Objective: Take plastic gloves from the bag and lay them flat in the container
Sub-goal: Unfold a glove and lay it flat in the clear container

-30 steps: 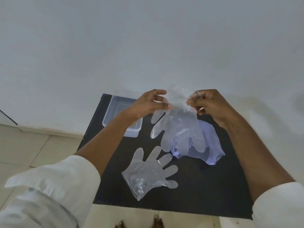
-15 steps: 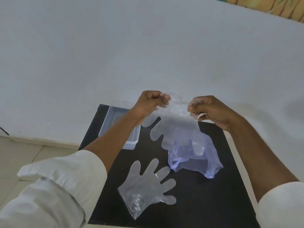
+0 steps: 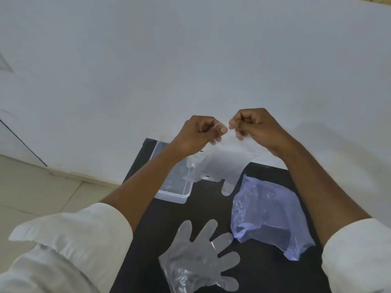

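At far left on the black table, the clear container sits. Above it, the left hand and right hand each pinch the hanging glove's cuff. Another flat glove lies near; the bluish bag lies right.

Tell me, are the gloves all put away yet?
Not yet. One glove is out of the bag but lies on the table, not in the container. A second glove hangs from both hands, left and right, pinched at its cuff. The container looks empty, though it's partly hidden. Both gloves still need laying flat inside.
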